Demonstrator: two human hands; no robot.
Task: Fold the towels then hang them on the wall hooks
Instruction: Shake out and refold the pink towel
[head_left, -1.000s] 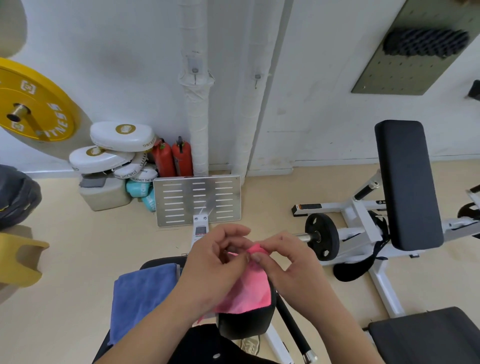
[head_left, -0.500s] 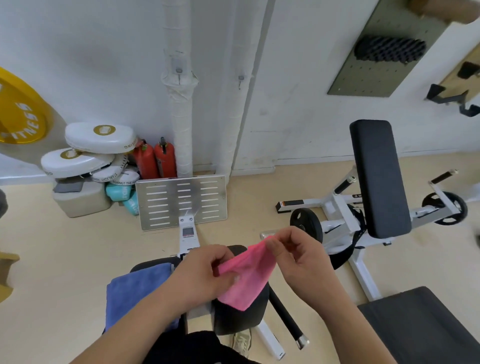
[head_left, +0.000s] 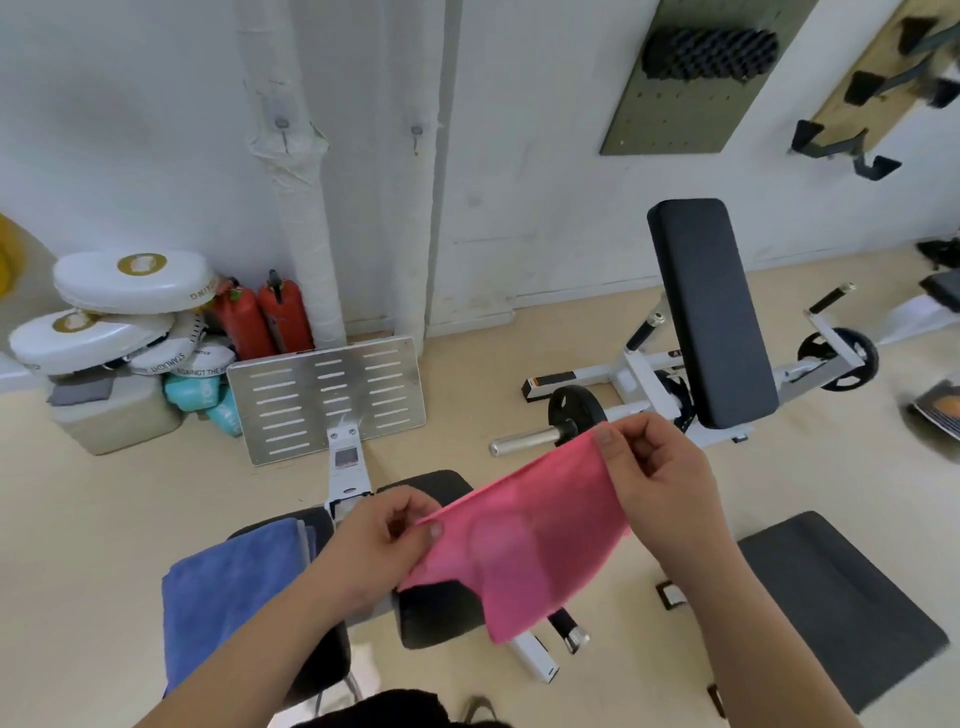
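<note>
Gym, small training room. White-framed weight machine (head_left: 644, 374) with long black back pad (head_left: 711, 312); black weight plate (head_left: 574, 410) on steel sleeve, smaller plate (head_left: 844, 358) on far side. Slotted metal footplate (head_left: 327, 395) of second machine. White boxing strike pads (head_left: 135, 280) stacked against wall, edge of yellow bumper plate (head_left: 8, 254) at left. Pegboard (head_left: 691, 114) carrying spiky black foam roller (head_left: 709, 52); wooden wall rack (head_left: 878, 78) with black brackets. Two red fire extinguishers (head_left: 283, 312) in corner. Beige floor (head_left: 104, 519), bare white walls.

Left hand (head_left: 379, 545), right hand (head_left: 660, 483), bare forearms (head_left: 249, 649) — black clothing (head_left: 374, 709) below
</note>
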